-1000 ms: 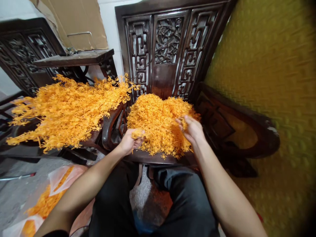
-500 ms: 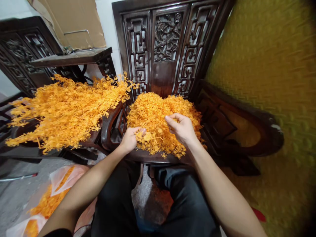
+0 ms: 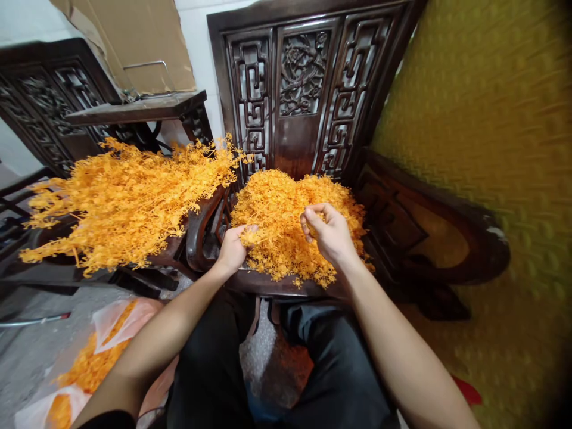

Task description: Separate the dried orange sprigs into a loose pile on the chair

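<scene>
A heap of small orange plastic flowers (image 3: 281,202) lies on the seat of a dark carved wooden chair (image 3: 295,143). At the heap's front left edge, my left hand (image 3: 232,249) is closed on an orange plastic flower sprig (image 3: 252,237). My right hand (image 3: 329,231) hovers over the right part of the heap, thumb and fingers pinched together. Whatever lies between those fingertips, if anything, is too small to make out. The two hands are apart, with loose flowers between and beneath them.
Long orange flower stems (image 3: 129,202) are piled on the left, beside the chair's armrest (image 3: 201,229). Plastic bags (image 3: 120,325) with more orange pieces lie on the floor at lower left. A cardboard sheet (image 3: 152,47) stands behind a small wooden table (image 3: 143,107). A yellow-green textured surface (image 3: 482,119) is at right.
My left hand has shifted slightly, and the sprig in it now sits closer to the fingers. My right hand has moved a little to the right, its fingers more curled.
</scene>
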`<act>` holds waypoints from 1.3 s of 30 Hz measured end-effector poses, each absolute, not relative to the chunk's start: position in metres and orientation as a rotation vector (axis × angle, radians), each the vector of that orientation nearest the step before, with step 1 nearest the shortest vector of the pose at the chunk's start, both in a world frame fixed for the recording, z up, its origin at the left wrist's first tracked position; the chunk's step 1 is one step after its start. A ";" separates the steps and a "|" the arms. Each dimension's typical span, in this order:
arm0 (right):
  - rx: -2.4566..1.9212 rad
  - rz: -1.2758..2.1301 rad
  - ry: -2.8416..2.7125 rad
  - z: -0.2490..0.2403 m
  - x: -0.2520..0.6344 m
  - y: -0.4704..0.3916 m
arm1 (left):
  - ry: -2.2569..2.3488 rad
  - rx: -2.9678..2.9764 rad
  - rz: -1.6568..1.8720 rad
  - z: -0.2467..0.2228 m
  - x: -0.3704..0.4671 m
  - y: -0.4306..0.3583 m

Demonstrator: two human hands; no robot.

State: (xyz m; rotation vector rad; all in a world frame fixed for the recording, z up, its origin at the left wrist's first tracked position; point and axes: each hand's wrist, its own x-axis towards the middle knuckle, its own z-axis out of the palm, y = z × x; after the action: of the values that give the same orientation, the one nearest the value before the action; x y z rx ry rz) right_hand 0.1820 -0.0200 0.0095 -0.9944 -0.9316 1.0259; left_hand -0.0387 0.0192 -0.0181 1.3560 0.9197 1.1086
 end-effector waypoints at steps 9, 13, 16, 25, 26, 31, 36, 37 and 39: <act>-1.122 0.686 -0.831 0.007 0.198 -0.006 | 0.980 1.626 1.188 -0.010 -0.044 0.015; -1.008 0.741 -0.539 0.003 0.226 -0.005 | 1.051 1.730 1.232 -0.005 -0.047 0.012; -0.989 1.000 -0.660 0.006 0.217 -0.015 | 1.111 1.912 1.266 -0.003 -0.045 0.011; -1.067 1.461 -1.246 0.022 0.152 -0.033 | 0.980 2.294 1.277 -0.005 -0.038 0.008; -1.104 1.436 -1.308 0.021 0.151 -0.032 | 0.971 2.316 1.267 -0.005 -0.039 0.008; -1.232 1.078 -0.955 0.015 0.184 -0.020 | 1.064 2.303 1.383 -0.002 -0.044 0.010; -1.120 1.112 -0.787 0.014 0.212 -0.022 | 1.115 2.254 1.417 0.000 -0.054 0.012; -1.127 1.150 -0.812 0.015 0.210 -0.024 | 1.111 2.268 1.421 -0.001 -0.055 0.012; -1.127 1.214 -0.881 0.017 0.200 -0.028 | 1.095 2.299 1.432 -0.002 -0.056 0.012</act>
State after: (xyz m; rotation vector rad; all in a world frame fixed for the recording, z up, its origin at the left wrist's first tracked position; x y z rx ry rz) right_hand 0.2004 -0.0284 0.0166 -1.1267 -0.8807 1.2142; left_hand -0.0556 0.0124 -0.0020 2.2989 1.0951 1.4319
